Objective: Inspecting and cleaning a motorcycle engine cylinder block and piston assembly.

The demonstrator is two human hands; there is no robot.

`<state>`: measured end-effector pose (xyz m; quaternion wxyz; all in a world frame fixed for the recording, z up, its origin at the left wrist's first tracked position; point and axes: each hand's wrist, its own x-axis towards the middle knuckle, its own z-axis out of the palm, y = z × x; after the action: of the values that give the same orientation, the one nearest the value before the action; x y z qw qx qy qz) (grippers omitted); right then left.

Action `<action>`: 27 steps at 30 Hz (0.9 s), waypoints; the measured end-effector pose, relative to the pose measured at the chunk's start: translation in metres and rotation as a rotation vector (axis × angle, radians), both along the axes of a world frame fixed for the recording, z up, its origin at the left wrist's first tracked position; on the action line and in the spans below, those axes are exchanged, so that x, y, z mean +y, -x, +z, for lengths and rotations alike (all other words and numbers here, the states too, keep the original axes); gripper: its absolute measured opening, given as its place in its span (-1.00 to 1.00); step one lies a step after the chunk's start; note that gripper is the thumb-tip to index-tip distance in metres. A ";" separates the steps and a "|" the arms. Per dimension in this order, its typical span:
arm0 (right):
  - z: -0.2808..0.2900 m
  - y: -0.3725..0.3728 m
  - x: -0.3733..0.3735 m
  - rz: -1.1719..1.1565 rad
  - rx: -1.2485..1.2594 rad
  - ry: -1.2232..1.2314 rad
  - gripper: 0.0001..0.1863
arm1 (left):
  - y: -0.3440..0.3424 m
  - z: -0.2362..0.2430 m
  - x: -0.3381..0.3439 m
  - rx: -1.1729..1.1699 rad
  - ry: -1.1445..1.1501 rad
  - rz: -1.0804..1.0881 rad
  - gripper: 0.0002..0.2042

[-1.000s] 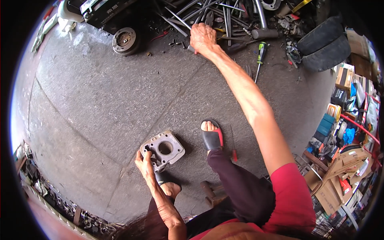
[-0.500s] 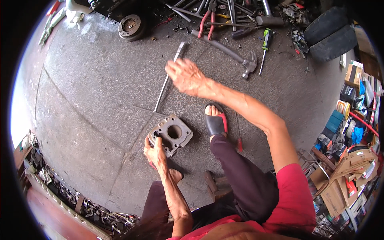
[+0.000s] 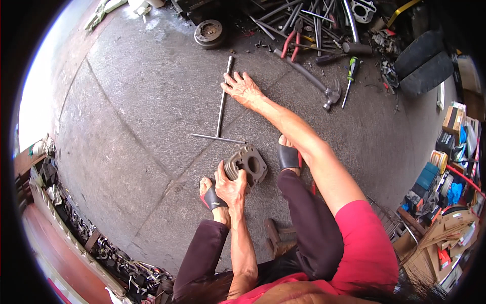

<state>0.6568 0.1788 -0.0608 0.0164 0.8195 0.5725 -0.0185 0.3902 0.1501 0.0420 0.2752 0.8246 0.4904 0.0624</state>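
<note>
My left hand [image 3: 231, 189] grips the near left side of a grey metal engine cylinder block [image 3: 244, 157], thumb by its top edge. The block is tilted, showing cooling fins on its side and a large round bore. Past it on the floor lies a steel T-handle wrench [image 3: 221, 112], its crossbar near the block and its shaft pointing away. My right hand [image 3: 245, 91] is stretched out with fingers spread, its fingertips over or beside the upper shaft; whether they touch it I cannot tell. Nothing shows in that hand.
Beyond my right hand lie a claw hammer [image 3: 310, 77], a green-handled screwdriver [image 3: 350, 81], red-handled pliers [image 3: 291, 43] and a mallet [image 3: 356, 48]. A round metal drum part [image 3: 208, 33] sits at the back. Tyres [image 3: 424, 73] and boxes [image 3: 454, 117] line the right; a low wooden stool [image 3: 273, 234] stands between my legs.
My left hand has tipped the cylinder block, so its finned side shows more. My right hand, loosely curled and blurred before, now has its fingers spread. The whole view has shifted.
</note>
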 end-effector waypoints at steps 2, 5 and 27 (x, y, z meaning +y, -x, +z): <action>-0.002 0.000 0.009 -0.003 -0.088 0.116 -0.68 | 0.006 0.003 -0.006 0.005 0.015 0.042 -0.45; 0.002 -0.007 -0.006 0.137 -0.269 0.143 -0.78 | 0.019 0.011 -0.003 0.067 0.157 0.137 -0.40; 0.242 0.156 -0.256 -0.545 0.760 -0.415 -0.59 | 0.097 -0.062 -0.043 -1.068 1.485 0.724 -0.50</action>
<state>0.5007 -0.0775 0.1809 -0.3615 0.8604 0.2954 -0.2045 0.2936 0.1075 -0.0203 0.8731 0.1055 0.4392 0.1835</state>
